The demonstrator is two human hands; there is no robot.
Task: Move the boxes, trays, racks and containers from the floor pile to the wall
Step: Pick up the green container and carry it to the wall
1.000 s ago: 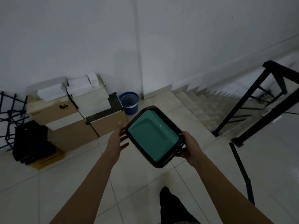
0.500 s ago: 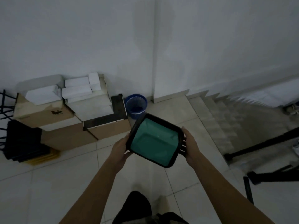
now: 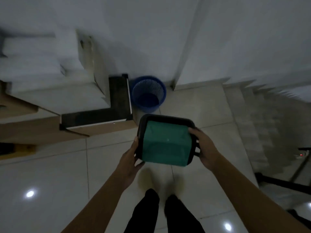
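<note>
so your left hand [image 3: 129,159] and right hand [image 3: 204,148] both curl round the green tray [image 3: 165,145] by its side rims, above the floor [image 3: 50,175], wall stack [image 3: 101,130] ahead-left, nearer your left.

Left grip [image 3: 130,158]: a second earlier it hung open beside the teal tray [image 3: 165,143], apart from it; it then closed onto the tray's left rim, thumb on top.
Right grip [image 3: 204,148]: shifted from the tray's near corner to its right rim.
Teal tray: turned from a diagonal tilt to square with the person and was carried forward toward the wall.
Blue basket [image 3: 149,93]: went from well beyond the tray to just beyond its far edge.
Cardboard boxes [image 3: 101,130]: drew near on the left.
Legs [image 3: 146,212]: went from one in view to both.
</note>
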